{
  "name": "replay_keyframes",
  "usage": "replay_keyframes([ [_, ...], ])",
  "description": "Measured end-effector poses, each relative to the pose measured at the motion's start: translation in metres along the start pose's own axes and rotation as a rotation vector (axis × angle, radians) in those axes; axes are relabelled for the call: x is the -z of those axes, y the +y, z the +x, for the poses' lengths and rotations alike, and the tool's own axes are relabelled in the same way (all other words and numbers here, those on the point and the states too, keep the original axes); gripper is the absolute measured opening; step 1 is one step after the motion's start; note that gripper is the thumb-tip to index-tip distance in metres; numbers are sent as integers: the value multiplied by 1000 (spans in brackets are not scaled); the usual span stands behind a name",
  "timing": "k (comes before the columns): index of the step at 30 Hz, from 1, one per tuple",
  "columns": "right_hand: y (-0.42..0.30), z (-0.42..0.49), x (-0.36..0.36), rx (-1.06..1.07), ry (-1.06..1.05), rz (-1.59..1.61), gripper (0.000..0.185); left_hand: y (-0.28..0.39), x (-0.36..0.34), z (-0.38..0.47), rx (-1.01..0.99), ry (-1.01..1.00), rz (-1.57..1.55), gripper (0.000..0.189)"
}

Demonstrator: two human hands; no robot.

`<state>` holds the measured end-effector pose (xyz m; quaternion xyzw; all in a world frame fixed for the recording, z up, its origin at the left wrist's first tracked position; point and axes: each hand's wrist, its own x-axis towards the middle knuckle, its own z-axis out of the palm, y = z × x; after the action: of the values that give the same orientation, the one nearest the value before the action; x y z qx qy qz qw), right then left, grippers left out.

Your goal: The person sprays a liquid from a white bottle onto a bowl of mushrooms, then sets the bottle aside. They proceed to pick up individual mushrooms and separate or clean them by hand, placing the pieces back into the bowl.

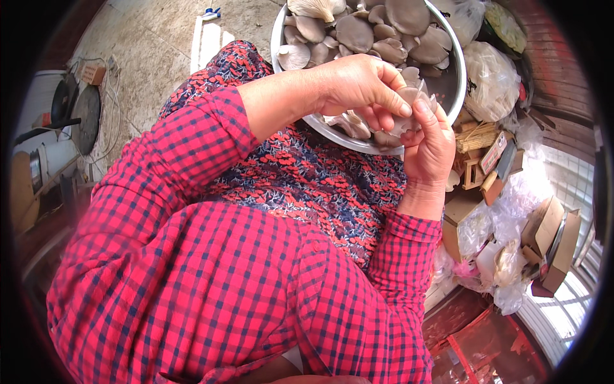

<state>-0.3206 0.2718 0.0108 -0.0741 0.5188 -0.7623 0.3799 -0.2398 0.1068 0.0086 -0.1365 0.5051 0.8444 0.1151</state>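
Note:
A large metal basin (459, 77) with a pale rim holds many grey-brown oyster mushrooms (355, 33) heaped towards its far side. Over its near right part, my left hand (367, 91) and my right hand (429, 137) meet around a small oyster mushroom piece (407, 95). Thumb and fingers of both hands pinch it, with the fingertips close together. Below my hands, more mushroom pieces (352, 126) lie against the basin's near wall. The basin stands against the flower-patterned cloth over my lap.
Right of the basin are a stuffed plastic bag (489, 81), a knife (503, 161) with a wooden handle, cardboard boxes (542, 225) and crumpled clear plastic. At the far left, a brick (93, 75), cables and a round dark lid (87, 120) are near the concrete floor (148, 43).

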Motion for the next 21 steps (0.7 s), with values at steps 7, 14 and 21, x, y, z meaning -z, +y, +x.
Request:
replay_keyframes([
  [7, -2, 4, 13, 115, 123, 58, 11, -7, 9, 10, -120, 61, -359, 14],
  [14, -10, 12, 27, 90, 139, 160, 11, 4, 36, 5, -168, 221, 54, 17],
  [21, 5, 11, 7, 79, 222, -445, 33, 12, 30, 13, -381, 475, 632, 40],
])
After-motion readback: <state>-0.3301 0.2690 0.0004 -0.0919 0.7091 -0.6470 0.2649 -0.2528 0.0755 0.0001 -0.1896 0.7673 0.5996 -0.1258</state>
